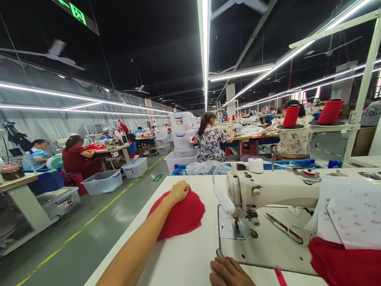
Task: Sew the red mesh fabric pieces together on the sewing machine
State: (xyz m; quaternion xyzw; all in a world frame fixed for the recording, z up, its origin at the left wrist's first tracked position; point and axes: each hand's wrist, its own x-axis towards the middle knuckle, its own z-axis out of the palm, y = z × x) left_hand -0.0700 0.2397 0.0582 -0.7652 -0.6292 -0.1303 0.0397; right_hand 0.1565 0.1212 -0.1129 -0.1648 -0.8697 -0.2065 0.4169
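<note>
Red cloth (186,218) flat beneath the left hand (179,191)

I saw the red cloth spread on the white bench (187,262), left of the sewing machine (270,190) and apart from it. The left arm stretched across the near part of the bench, and its hand rested on the far side of the cloth. Its fingers were bent down; from my end I could not tell whether they pinched the fabric or only pressed on it.

The right hand (230,272), partly cut off at the near edge of my view, lay back upward, fingers loosely outstretched, by the machine's near left corner. To its right I made out a narrow red strip (279,277).

Scissors (284,228) lay on the machine's bed, right of the needle. Farther right, printed white sheets (354,218) hung over the machine, with bunched red fabric (347,260) just nearer. Two red thread cones (291,116) stood at the far right. Beyond the bench I saw a person in a patterned top (211,139), seated, right of stacked plastic tubs (182,131).
</note>
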